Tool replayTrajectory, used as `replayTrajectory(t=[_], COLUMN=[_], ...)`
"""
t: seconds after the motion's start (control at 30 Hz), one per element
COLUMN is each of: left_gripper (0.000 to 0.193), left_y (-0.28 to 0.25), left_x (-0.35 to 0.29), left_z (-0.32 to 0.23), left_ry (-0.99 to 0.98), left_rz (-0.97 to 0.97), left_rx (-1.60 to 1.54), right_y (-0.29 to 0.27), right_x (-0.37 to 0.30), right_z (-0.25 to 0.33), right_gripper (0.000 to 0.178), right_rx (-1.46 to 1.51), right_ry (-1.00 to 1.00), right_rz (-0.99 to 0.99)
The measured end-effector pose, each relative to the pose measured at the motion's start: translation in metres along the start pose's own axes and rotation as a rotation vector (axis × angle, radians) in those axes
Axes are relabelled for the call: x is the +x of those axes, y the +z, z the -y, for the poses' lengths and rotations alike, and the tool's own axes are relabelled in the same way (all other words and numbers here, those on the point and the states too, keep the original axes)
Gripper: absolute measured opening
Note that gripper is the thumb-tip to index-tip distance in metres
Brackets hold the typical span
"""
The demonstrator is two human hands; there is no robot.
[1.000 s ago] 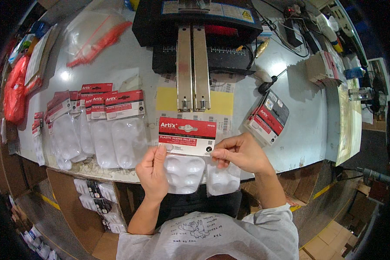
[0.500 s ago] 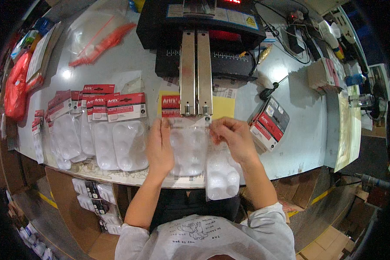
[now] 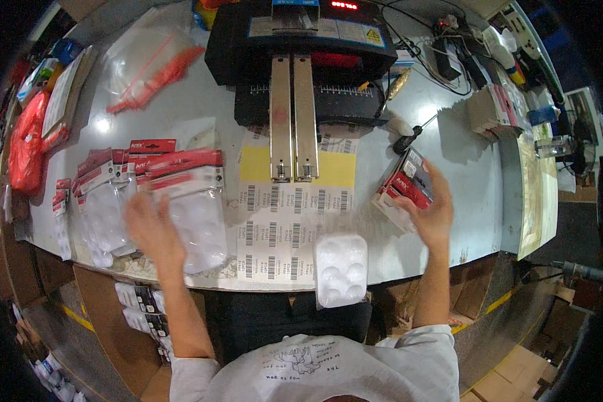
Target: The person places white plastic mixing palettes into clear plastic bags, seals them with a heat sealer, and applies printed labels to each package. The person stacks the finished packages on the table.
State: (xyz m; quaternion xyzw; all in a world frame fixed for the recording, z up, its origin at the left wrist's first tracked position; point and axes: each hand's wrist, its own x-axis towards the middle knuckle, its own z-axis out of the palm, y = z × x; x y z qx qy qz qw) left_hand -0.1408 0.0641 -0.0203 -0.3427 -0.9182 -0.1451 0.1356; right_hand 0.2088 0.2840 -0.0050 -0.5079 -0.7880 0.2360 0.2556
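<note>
My left hand (image 3: 153,228), smeared by motion, is at the left side of a clear-bagged white palette (image 3: 201,228) with a red-and-white header card. This pack lies with several similar bagged palettes (image 3: 100,208) on the left of the table. My right hand (image 3: 432,211) reaches over a stack of red, black and white header cards (image 3: 409,181). Its thumb and fingers are apart at the stack's edges. Between my hands, white palettes with round wells (image 3: 342,271) stick out over the table's front edge.
A black machine (image 3: 301,40) with two long metal bars (image 3: 293,120) stands at the back. A sheet of barcode labels (image 3: 281,231) lies below the bars. Another card stack (image 3: 494,110) and cables stand right; red plastic bags (image 3: 28,144) lie left.
The bagged palette has moved from under the metal bars to the left group, along with my left hand. My right hand has moved right, from the bars to the header cards.
</note>
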Motion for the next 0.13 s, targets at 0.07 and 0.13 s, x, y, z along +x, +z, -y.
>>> replayTrajectory(t=[0.07, 0.13], left_gripper=[0.042, 0.046], left_y=[0.006, 0.015], left_x=[-0.021, -0.037], left_z=[-0.004, -0.021], left_ry=[0.074, 0.113], left_rz=[-0.184, -0.284], left_rx=[-0.040, -0.070], right_y=[-0.011, -0.002], right_x=[-0.003, -0.002], right_z=[-0.023, -0.041], right_gripper=[0.092, 0.101], right_rx=[-0.235, -0.229], right_ry=[-0.042, 0.017], right_rz=[0.034, 0.115])
